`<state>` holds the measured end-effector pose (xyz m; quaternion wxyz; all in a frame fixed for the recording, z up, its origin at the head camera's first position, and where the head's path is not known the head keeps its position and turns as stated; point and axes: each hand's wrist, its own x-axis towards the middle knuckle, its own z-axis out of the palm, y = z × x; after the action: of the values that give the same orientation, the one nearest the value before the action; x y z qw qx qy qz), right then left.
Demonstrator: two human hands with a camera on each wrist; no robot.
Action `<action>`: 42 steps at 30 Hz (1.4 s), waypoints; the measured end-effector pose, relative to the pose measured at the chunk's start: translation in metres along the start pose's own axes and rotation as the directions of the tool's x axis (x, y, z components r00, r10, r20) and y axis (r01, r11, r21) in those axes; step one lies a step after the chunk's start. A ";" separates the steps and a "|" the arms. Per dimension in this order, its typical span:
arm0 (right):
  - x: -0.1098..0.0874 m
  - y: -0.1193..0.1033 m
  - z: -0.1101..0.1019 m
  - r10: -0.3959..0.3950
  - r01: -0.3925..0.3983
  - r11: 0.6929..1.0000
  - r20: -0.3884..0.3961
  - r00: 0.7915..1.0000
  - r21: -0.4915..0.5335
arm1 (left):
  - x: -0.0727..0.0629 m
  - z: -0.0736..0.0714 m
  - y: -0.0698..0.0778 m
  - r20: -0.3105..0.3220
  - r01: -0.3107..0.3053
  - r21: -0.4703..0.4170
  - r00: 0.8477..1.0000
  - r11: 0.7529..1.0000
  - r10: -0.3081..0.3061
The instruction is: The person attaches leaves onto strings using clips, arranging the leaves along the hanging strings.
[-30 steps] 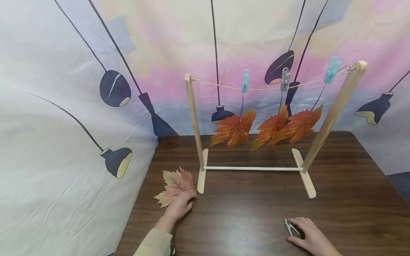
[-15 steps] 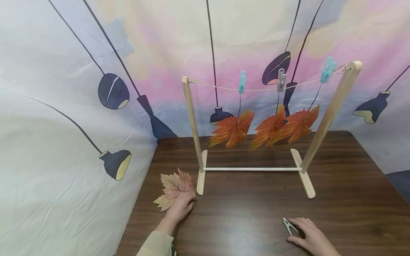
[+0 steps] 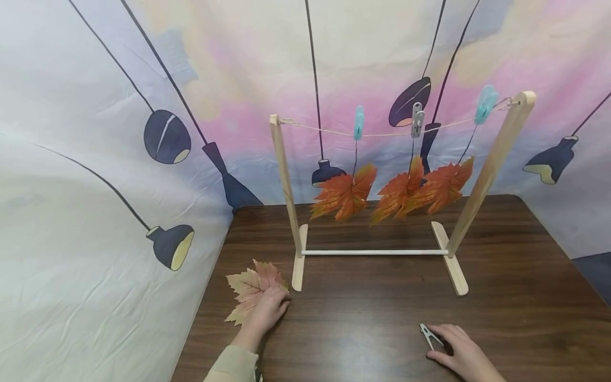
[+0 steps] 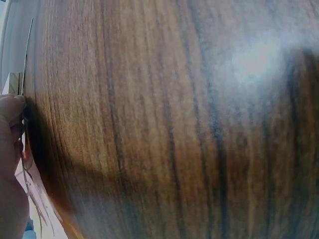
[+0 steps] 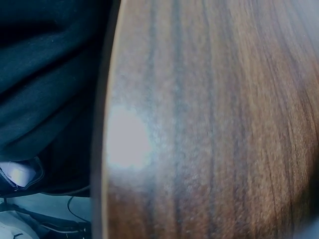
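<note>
On the left of the table, my left hand (image 3: 268, 309) pinches a pale pink-and-cream artificial maple leaf (image 3: 249, 286). The left wrist view shows its thin stem (image 4: 28, 47) sticking out past the fingertips, with the leaf under the hand. At the front right, my right hand (image 3: 460, 350) holds a light-coloured clothespin (image 3: 428, 335) between thumb and fingers, close over the tabletop. Neither the right hand nor the clothespin shows in the right wrist view. Between the hands and the back wall stands a wooden frame (image 3: 286, 185) with a string (image 3: 324, 130) across its top.
Three orange maple leaves (image 3: 347, 192) hang by their stems from the string, held by two blue clothespins (image 3: 358, 123) and a grey clothespin (image 3: 417, 120). A white rod (image 3: 372, 252) joins the frame's feet. Behind the brown table (image 3: 353, 313) hangs a cloth printed with lamps.
The left hand has turned the pale leaf slightly, its tips swinging left and toward the front. The right hand stays nearly still with the clothespin, while the head view shifts a little.
</note>
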<state>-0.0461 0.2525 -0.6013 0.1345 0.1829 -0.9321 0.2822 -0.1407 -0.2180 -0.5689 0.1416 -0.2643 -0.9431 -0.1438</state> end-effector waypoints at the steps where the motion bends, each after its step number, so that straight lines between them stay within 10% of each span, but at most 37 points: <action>1: 0.000 0.000 0.000 -0.007 0.007 1.000 -0.008 1.000 -0.002 | 0.000 0.000 0.000 -0.001 0.000 -0.002 1.000 1.000 0.000; 19: 0.003 -0.003 -0.001 0.077 -0.076 0.997 0.054 0.996 -0.018 | -0.002 -0.001 0.004 0.112 0.042 -0.074 0.993 0.996 -0.033; 42: 0.004 -0.006 -0.004 0.170 -0.170 0.985 0.124 0.978 -0.008 | 0.007 -0.008 0.000 0.201 -0.076 -0.096 0.975 0.992 0.094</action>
<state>-0.0463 0.2495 -0.5941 0.0513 0.1201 -0.9506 0.2817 -0.1449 -0.2172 -0.5587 0.0378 -0.3240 -0.9332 -0.1509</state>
